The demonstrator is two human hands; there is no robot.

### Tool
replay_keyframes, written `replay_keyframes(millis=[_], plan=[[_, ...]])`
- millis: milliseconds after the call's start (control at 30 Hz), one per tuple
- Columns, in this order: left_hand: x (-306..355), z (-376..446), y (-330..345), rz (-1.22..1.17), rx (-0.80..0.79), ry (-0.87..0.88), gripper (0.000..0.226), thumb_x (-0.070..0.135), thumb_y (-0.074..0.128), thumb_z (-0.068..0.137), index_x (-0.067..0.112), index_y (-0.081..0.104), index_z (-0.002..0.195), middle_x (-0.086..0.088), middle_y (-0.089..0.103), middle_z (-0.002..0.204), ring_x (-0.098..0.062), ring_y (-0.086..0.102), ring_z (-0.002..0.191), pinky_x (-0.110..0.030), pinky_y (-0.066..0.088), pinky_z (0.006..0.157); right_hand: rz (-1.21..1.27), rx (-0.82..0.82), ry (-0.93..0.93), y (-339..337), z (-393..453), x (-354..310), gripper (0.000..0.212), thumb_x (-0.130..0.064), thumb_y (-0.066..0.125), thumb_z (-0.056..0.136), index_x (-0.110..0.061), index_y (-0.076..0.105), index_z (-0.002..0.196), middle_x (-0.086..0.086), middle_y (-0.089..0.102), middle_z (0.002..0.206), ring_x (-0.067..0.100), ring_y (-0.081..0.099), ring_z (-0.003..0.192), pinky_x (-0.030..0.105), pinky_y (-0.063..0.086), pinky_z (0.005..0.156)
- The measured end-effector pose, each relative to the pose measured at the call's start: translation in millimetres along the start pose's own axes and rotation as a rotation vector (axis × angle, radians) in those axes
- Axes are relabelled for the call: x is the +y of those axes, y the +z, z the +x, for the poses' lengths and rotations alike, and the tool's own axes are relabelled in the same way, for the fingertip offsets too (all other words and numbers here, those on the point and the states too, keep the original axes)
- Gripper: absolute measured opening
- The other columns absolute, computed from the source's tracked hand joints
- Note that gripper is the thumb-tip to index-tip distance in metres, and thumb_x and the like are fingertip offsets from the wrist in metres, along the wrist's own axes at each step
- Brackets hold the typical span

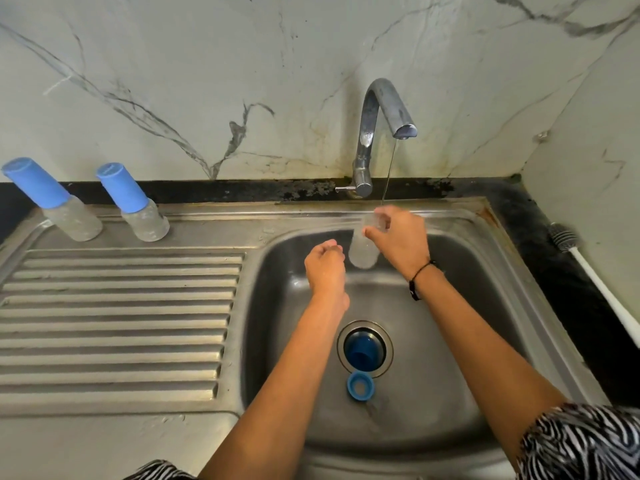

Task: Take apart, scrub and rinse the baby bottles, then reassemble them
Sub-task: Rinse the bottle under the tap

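My right hand (401, 239) grips the neck of a clear, uncapped bottle body (362, 251) and holds it upright over the sink basin (450, 341), under a thin stream from the tap (377, 126). My left hand (325, 268) hovers just left of the bottle with its fingers curled and nothing visible in it. A blue cap (360, 353) sits in the drain, and a blue collar ring (360, 386) lies on the basin floor just in front of it. Two assembled bottles with blue caps (52, 199) (133, 202) stand at the back of the draining board.
The ribbed steel draining board (114, 317) fills the left side. A bottle brush with a white handle (588, 268) lies on the dark counter right of the sink. A marble-patterned wall closes off the back and the right.
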State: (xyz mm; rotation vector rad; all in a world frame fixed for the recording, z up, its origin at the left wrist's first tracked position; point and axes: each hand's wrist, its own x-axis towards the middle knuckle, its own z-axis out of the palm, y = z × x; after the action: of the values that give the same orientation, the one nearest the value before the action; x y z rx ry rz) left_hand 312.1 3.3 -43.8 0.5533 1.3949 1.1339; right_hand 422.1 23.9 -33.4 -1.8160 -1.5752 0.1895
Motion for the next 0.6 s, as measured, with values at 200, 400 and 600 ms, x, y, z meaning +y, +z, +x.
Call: replay_keyframes(millis=[200, 400, 600], plan=[[0.9, -0.9, -1.4, -0.015, -0.017, 0.004, 0.017, 0.003, 0.046, 0.094, 0.011, 0.059, 0.101, -0.006, 0.06, 0.095, -0.017, 0.055, 0.09, -0.033, 0.044, 0.097, 0.043, 0.118, -0.079, -2.7, -2.0, 5.2, 0.039, -0.018, 0.069, 0.082, -0.003, 0.06, 0.118, 0.015, 0.065, 0.11, 0.028, 0.06, 0.101, 0.038, 0.049, 0.089], [-1.2, -3.5, 0.4, -0.008, -0.043, -0.017, 0.016, 0.004, 0.047, 0.094, 0.011, 0.059, 0.101, -0.007, 0.06, 0.098, -0.018, 0.055, 0.091, -0.033, 0.043, 0.098, 0.061, 0.162, -0.072, -3.6, -6.4, 6.9, 0.037, -0.018, 0.069, 0.082, -0.004, 0.062, 0.115, 0.013, 0.067, 0.106, 0.025, 0.062, 0.094, 0.035, 0.048, 0.084], [-2.4, -0.6, -1.6, -0.043, -0.019, -0.041, 0.014, 0.006, 0.046, 0.094, 0.013, 0.057, 0.1, -0.006, 0.055, 0.091, -0.016, 0.051, 0.085, -0.03, 0.044, 0.09, 0.193, 0.092, 0.077, -3.9, -8.3, 7.5, 0.036, -0.018, 0.071, 0.081, -0.008, 0.065, 0.114, 0.005, 0.067, 0.103, 0.017, 0.063, 0.089, 0.029, 0.051, 0.085]])
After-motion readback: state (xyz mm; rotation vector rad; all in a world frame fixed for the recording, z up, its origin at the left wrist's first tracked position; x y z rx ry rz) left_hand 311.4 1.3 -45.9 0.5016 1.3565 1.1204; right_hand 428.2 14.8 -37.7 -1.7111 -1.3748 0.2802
